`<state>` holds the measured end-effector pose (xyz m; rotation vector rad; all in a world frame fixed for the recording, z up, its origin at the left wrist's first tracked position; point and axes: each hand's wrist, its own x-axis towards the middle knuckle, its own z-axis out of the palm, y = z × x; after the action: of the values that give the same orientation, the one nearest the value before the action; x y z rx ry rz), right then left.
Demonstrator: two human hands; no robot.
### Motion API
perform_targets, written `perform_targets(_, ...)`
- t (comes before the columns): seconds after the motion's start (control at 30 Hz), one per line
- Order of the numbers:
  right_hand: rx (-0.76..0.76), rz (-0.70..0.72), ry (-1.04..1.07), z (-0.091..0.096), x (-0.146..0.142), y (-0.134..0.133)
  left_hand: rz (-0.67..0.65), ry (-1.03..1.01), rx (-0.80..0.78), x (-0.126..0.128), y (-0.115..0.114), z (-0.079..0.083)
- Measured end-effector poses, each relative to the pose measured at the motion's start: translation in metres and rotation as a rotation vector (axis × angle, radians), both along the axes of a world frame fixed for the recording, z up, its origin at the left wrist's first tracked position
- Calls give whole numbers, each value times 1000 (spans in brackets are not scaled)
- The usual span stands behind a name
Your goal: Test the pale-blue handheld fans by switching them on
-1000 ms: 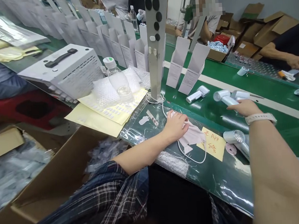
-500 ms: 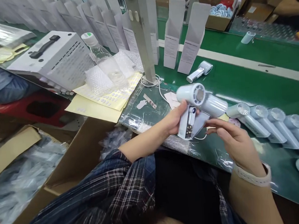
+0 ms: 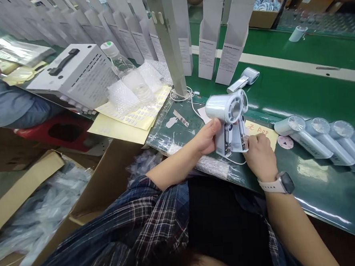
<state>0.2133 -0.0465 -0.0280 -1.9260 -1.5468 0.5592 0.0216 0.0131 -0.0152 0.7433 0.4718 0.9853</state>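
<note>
My left hand [image 3: 208, 137] is closed around a pale blue handheld fan [image 3: 221, 108], thumb against its handle just under the round head. The handle's side is uncovered, showing a small display and circuit parts. Right beside it is a second handheld fan [image 3: 244, 100], its handle also showing inner parts. My right hand [image 3: 260, 154] is closed at the lower end of that second handle; its fingertips are partly hidden. A thin white cable [image 3: 236, 161] loops below the two fans. Behind them lies a yellow note [image 3: 263, 132] with red handwriting.
Several finished-looking fans [image 3: 313, 140] lie in a row at right. Another fan [image 3: 243, 80] lies behind, near upright white boxes [image 3: 231, 53]. A metal post [image 3: 172, 49] stands left of centre, beside a plastic bottle [image 3: 132, 77] and sticker sheets [image 3: 120, 130]. Someone's sleeve [image 3: 7, 99] shows at left.
My right hand has moved left and closed on the second fan's handle. That fan has turned to stand nearly parallel with the first, uncovering the yellow note.
</note>
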Motion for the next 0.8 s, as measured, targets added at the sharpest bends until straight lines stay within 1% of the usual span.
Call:
perform_targets(0.07,-31,74,42,3,-4,-9,40,-41,-2,-3,5,6)
perform_targets(0.1,-57,108,113,5,-7,-15,52,-56,-7,-4,8,10)
perform_targets(0.23,-232,258,604,15,-21,-37,66,-118,-17,-6,13,21)
perform_targets(0.27,-254,278,681,17,-25,-39,65,-146,-30,-5,13,24)
perform_targets(0.33,-213,261,707,19,-36,-39,61,-194,-70,-2,14,27)
perform_targets(0.43,-52,203,665,21,-51,-37,66,-224,-106,3,15,28)
perform_targets(0.5,27,201,695,22,-61,-38,95,-227,-98,4,15,26)
perform_targets(0.6,76,197,892,24,-76,-44,170,-172,-29,5,14,19)
perform_targets(0.67,95,176,1030,24,-85,-48,195,-135,35,6,13,14)
perform_targets(0.73,109,164,1097,23,-92,-50,197,-143,71,7,12,11)
perform_targets(0.8,117,167,1104,22,-94,-49,188,-189,63,8,12,11)
